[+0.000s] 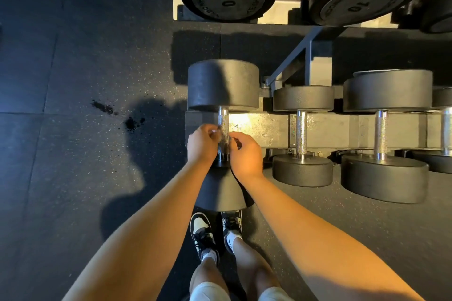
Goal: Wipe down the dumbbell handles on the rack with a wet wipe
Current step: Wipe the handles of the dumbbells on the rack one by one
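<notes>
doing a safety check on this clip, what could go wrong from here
1. The left hand and right hand pinch the wipe across the end dumbbell's handle; hard tugging might roll it toward the shoes below.
2. Dark splotches on the floor may be wet, a slip risk.

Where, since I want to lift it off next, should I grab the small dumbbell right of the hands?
Take its knurled handle at the middle, coming down from above. The handle lies level and bare between two wide heads, with the rack tray beneath, so only the top is open.
</notes>
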Action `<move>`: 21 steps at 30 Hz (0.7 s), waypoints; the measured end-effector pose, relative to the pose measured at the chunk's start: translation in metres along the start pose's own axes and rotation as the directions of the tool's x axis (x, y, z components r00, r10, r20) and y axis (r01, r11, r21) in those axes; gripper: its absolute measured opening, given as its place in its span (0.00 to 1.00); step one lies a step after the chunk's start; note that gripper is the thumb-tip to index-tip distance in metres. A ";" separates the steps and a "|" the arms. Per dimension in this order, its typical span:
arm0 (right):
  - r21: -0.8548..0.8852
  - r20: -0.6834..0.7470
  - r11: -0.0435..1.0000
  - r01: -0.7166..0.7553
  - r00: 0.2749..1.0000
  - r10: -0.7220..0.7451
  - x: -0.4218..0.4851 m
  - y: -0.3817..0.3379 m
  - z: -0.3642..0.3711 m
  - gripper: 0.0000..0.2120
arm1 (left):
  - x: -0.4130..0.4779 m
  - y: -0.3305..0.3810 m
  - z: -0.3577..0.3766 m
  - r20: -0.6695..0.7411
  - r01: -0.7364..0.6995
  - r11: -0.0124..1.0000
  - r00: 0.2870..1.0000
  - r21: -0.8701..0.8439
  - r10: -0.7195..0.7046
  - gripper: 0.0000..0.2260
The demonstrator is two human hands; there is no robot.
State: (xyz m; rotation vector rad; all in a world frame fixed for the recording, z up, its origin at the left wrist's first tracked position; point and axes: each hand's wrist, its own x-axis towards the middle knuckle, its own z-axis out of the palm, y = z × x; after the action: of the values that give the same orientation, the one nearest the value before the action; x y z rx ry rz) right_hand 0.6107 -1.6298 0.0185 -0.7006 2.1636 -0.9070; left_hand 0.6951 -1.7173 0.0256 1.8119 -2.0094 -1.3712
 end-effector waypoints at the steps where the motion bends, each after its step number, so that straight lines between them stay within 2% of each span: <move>1: -0.021 -0.006 1.000 0.001 1.000 -0.001 -0.002 -0.001 0.000 0.12 | -0.002 -0.003 0.000 0.033 0.030 0.999 0.999 0.028 -0.031 0.11; 3: -0.066 -0.015 0.998 -0.011 1.000 0.010 -0.002 -0.004 0.002 0.11 | -0.002 -0.008 -0.001 0.081 0.080 0.995 0.993 0.053 -0.084 0.12; 5: -0.101 0.002 0.994 -0.029 1.000 0.029 0.000 -0.006 0.005 0.10 | -0.003 -0.008 -0.005 0.077 0.104 0.994 0.992 -0.018 -0.102 0.12; 9: -0.065 0.016 0.998 -0.005 1.000 0.007 0.005 -0.003 0.008 0.09 | 0.009 0.007 -0.006 -0.078 0.057 0.972 0.994 -0.229 -0.077 0.08; 11: -0.041 0.002 0.999 -0.006 1.000 0.006 0.004 -0.002 0.007 0.10 | 0.013 0.016 -0.004 -0.127 0.048 0.962 0.988 -0.268 -0.084 0.08; 15: -0.024 -0.002 1.000 0.009 1.000 -0.009 0.002 -0.005 0.004 0.08 | 0.000 0.005 0.001 -0.069 0.061 0.987 0.995 -0.147 -0.072 0.09; 19: -0.083 0.105 0.996 -0.041 0.993 0.049 0.001 -0.008 -0.002 0.12 | -0.012 -0.010 0.001 0.086 0.100 0.990 0.990 0.104 -0.109 0.03; 21: -0.096 0.139 0.993 -0.062 0.987 0.075 -0.001 -0.009 -0.006 0.12 | -0.015 -0.008 -0.004 0.127 0.087 0.982 0.986 0.170 -0.109 0.03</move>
State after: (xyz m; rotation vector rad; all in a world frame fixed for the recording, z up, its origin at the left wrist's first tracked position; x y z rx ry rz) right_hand 0.6088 -1.6321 0.0293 -0.7090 2.0989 -0.7041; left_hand 0.7073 -1.7059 0.0295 1.9597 -2.1878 -1.4309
